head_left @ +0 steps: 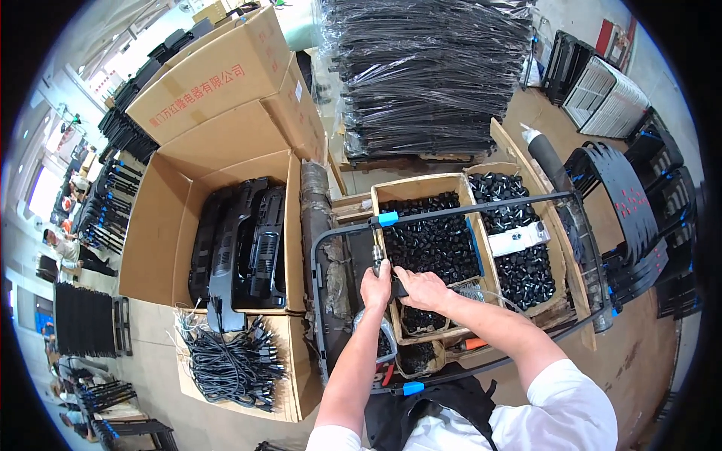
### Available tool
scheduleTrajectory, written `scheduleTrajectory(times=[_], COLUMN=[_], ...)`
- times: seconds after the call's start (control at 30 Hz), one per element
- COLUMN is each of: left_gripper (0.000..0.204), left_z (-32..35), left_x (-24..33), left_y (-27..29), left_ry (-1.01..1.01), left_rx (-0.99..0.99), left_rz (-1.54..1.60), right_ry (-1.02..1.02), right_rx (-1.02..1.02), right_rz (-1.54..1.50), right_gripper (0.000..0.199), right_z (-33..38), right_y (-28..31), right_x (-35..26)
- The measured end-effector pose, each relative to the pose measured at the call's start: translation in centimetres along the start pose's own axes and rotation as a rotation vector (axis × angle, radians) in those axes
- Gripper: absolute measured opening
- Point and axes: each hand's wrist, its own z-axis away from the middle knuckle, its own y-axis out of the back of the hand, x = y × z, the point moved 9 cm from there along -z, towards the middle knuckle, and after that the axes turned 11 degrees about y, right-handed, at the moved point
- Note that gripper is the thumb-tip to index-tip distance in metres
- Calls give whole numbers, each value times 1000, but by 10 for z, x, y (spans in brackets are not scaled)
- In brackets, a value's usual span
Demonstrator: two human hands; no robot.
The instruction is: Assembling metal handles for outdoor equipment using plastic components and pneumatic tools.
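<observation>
White sleeves (569, 397); both hands (376, 288) around apparent power driver (377, 255).

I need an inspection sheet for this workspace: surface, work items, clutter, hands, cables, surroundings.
Surface: wooden-sided bins with small black parts stand between wrapped rails.
Work items: black frame with blue clips, lying above the bins; metal-tipped tool.
Clutter: white package on the parts in the right bin.
Hands: left hand closed on the tool; right hand beside it, grip unclear.
Cables: black cables heaped at a lower carton.
Surroundings: open carton of black plastic covers; plastic-wrapped stack; people at far left.
</observation>
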Motion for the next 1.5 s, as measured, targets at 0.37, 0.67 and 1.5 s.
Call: scheduleTrajectory(times=[0.37, 0.67, 1.5], left_gripper=[70, 73, 72], left_z=[13, 18, 18], left_x=[19, 34, 38], left_y=[12, 10, 3], left_ry=[83, 23, 43], left_rx=[-30, 32, -39], left_rz=[-202, -381, -329], right_ry=[24, 39, 106], right_rx=[22, 36, 148], right_rz=[2, -57, -100], right_gripper=[85, 91, 53], right_z=[-4, -9, -9], right_y=[1, -1, 1], right_x=[6, 15, 7])
